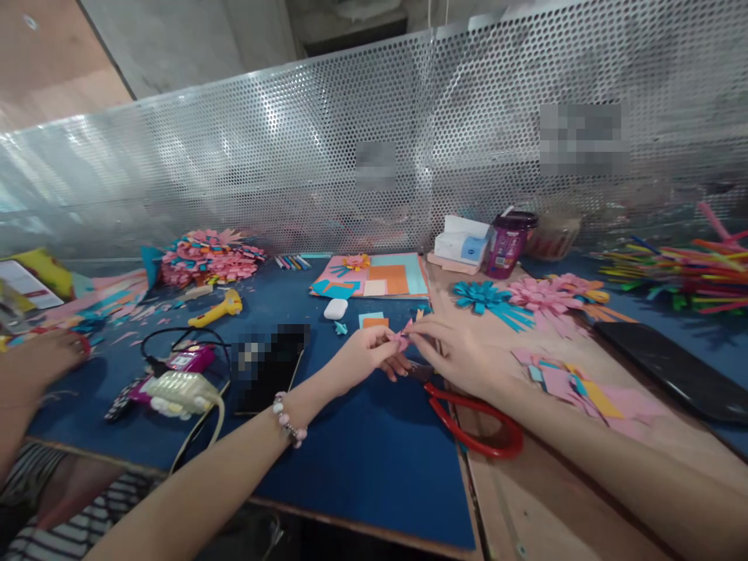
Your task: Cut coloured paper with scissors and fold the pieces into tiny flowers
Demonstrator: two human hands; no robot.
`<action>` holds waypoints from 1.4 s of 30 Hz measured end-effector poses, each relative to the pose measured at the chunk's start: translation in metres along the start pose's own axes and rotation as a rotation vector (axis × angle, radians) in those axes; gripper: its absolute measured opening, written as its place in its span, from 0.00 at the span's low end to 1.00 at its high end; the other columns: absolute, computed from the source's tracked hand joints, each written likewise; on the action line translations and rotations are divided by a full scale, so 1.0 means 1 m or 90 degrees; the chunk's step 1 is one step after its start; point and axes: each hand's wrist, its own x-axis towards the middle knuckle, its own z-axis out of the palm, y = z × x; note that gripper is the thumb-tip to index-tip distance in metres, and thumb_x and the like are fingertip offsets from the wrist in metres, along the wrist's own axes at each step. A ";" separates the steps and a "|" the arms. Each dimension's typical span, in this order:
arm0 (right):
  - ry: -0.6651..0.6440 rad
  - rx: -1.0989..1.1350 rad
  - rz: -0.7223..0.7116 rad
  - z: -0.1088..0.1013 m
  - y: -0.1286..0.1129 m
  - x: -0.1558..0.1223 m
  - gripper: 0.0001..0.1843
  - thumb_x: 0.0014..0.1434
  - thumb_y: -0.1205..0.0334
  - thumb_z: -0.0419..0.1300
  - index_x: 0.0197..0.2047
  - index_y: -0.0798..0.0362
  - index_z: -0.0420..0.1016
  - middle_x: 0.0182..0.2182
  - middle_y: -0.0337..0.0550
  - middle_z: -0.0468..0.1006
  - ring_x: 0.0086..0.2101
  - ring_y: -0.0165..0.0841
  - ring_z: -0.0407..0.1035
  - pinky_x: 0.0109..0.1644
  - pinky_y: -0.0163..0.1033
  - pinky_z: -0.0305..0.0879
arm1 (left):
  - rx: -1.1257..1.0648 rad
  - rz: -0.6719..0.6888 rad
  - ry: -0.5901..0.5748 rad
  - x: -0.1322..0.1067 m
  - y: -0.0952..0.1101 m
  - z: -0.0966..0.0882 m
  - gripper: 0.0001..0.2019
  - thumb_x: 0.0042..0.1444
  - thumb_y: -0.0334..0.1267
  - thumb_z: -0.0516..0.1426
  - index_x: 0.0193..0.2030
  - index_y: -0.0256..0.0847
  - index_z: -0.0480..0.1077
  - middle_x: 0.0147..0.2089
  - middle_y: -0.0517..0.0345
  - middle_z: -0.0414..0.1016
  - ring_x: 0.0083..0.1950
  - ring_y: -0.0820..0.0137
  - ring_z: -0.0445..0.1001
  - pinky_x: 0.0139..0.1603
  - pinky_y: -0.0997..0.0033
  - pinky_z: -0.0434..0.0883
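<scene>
Pink paper piece (403,340), small and partly hidden by fingers, is up between the two hands, just beyond and to the left of the red-handled scissors (509,442). The left hand (371,351) has its thumb and fingertips pinched together on it, and the right hand (453,351) meets it from the other side, fingertips closed on its upper edge; how firmly either one presses, I cannot tell. The step looks like fine folding or shaping of the paper. To do it well, let the left pinch act as the steady side and the right fingertips do the small adjusting, lightly, since thin paper probably creases or tears easily. Lining up the edges before pressing should give a cleaner result. The scissors lie on the tabletop (374,483) with the right forearm and hand reaching over them, so lowering that hand carelessly could nudge them. Small colored sheets (375,322) sit beyond and left of the scissors, and cut paper scraps (608,397) lie to their right, where a loose piece could get mixed in.
</scene>
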 end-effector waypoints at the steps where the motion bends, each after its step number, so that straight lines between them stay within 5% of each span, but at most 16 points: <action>1: -0.013 0.038 0.058 0.001 -0.002 0.002 0.12 0.64 0.61 0.49 0.39 0.53 0.73 0.36 0.44 0.76 0.38 0.32 0.69 0.43 0.39 0.67 | 0.019 0.010 -0.001 0.000 0.000 0.000 0.11 0.55 0.43 0.56 0.34 0.35 0.65 0.28 0.52 0.75 0.26 0.71 0.75 0.28 0.71 0.71; 5: -0.089 0.131 0.188 0.001 -0.008 0.005 0.13 0.62 0.56 0.50 0.36 0.52 0.73 0.31 0.40 0.75 0.30 0.30 0.67 0.33 0.36 0.63 | 0.078 0.052 -0.012 0.001 -0.001 -0.001 0.11 0.56 0.42 0.55 0.33 0.35 0.65 0.27 0.54 0.74 0.26 0.73 0.74 0.30 0.71 0.72; 12: -0.129 0.266 0.269 0.004 -0.003 0.004 0.16 0.61 0.50 0.50 0.34 0.52 0.71 0.30 0.41 0.75 0.31 0.32 0.68 0.33 0.37 0.63 | 0.109 0.049 0.014 0.001 0.001 0.001 0.10 0.57 0.40 0.54 0.32 0.34 0.65 0.26 0.54 0.74 0.25 0.75 0.73 0.28 0.74 0.71; 19: -0.083 0.213 0.258 0.010 -0.004 0.005 0.11 0.61 0.56 0.49 0.36 0.52 0.68 0.30 0.40 0.73 0.31 0.32 0.67 0.35 0.37 0.62 | 0.116 0.098 0.044 0.006 -0.007 -0.005 0.10 0.56 0.39 0.56 0.38 0.32 0.67 0.30 0.51 0.75 0.27 0.75 0.74 0.29 0.73 0.73; 36: -0.048 0.256 0.292 0.002 -0.014 0.007 0.10 0.59 0.57 0.53 0.32 0.53 0.70 0.28 0.39 0.74 0.31 0.32 0.68 0.37 0.37 0.64 | 0.162 0.107 0.094 -0.001 0.000 0.002 0.09 0.54 0.41 0.56 0.34 0.35 0.66 0.27 0.56 0.74 0.26 0.75 0.71 0.24 0.78 0.66; 42: -0.136 0.339 0.330 -0.018 -0.024 0.014 0.12 0.59 0.55 0.53 0.37 0.53 0.74 0.38 0.42 0.77 0.41 0.35 0.70 0.43 0.37 0.65 | 0.151 0.099 0.089 -0.002 0.002 0.001 0.08 0.54 0.40 0.56 0.34 0.35 0.67 0.26 0.57 0.74 0.26 0.75 0.71 0.25 0.78 0.66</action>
